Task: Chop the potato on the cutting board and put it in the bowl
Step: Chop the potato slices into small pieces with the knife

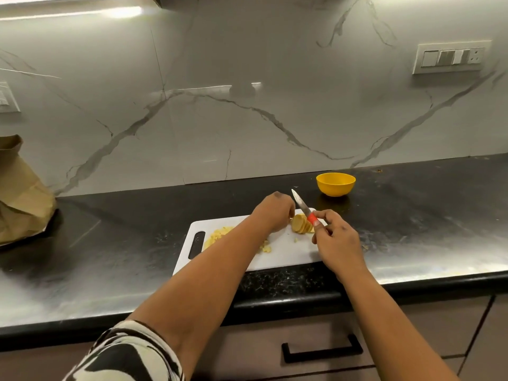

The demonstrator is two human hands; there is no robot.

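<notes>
Both hands are busy on the cutting board: the left hand curls over the far end of the potato, steadying it, while the right hand grasps the knife by its red handle, blade tilted up and away, clear of the food. What remains of the potato stands as a leaning row of round slices near the board's far right corner; a heap of chopped bits lies toward the board's handle slot, partly hidden by the left forearm. The yellow bowl sits apart on the dark counter, beyond the board.

I judge the slices stiff but wet and slippery, likely to fan out or topple if pinched loosely. Best held from above across the stack, fingertips tucked back from the blade; the small bits would scoop more easily than pinch.
</notes>
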